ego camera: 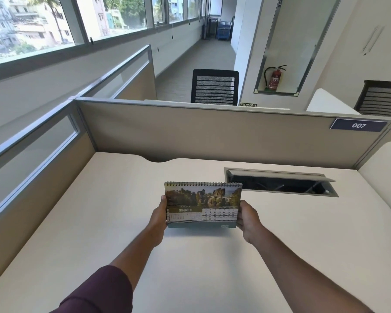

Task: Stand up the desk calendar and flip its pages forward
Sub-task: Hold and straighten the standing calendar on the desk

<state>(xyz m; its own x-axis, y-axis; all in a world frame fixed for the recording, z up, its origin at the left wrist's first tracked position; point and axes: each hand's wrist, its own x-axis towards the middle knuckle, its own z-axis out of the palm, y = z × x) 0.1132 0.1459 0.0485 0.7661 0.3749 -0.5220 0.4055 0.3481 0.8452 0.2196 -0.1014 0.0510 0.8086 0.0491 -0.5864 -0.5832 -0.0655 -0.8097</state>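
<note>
Spiral-bound desk calendar with landscape photo [203,205] held upright above cream surface [99,222], March page facing camera, long axis left-right, binding uppermost. Left hand [160,216] and right hand [246,219] clasped around its side edges.

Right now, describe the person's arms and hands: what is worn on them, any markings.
Both hands are bare: no gloves, rings or watch show on the left hand or the right hand. The left arm has a dark maroon sleeve pushed up above the elbow, leaving the forearm uncovered. The right forearm is uncovered as far as the frame shows; no sleeve visible.
</note>
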